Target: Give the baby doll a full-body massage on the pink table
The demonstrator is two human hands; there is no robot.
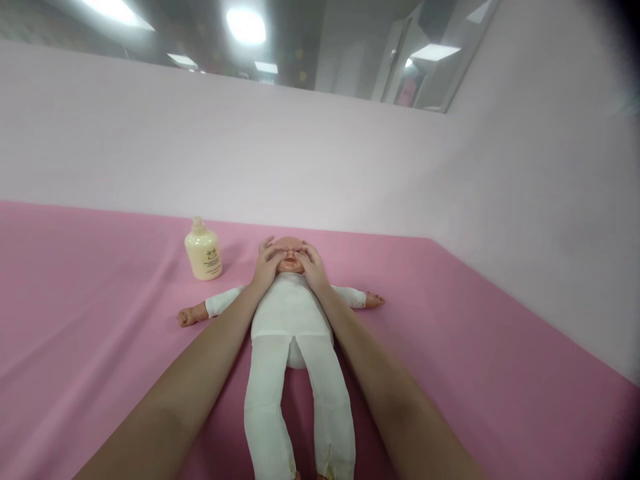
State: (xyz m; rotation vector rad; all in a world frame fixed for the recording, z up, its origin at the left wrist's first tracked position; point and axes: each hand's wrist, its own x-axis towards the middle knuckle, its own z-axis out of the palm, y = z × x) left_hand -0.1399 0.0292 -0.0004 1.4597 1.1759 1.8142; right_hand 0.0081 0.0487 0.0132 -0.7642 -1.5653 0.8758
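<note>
A baby doll (290,313) in white clothes lies on its back on a pink sheet (100,333), arms spread, legs toward me. My left hand (266,261) rests on the left side of the doll's head, fingers laid over its face. My right hand (311,264) rests on the right side of the head in the same way. Both hands touch the face with fingers slightly apart and hold nothing. Between the fingers only the doll's mouth and forehead show.
A cream-coloured bottle (203,252) with a pale cap stands upright on the sheet just left of the doll's head. A pale pink wall (320,160) runs behind and along the right side.
</note>
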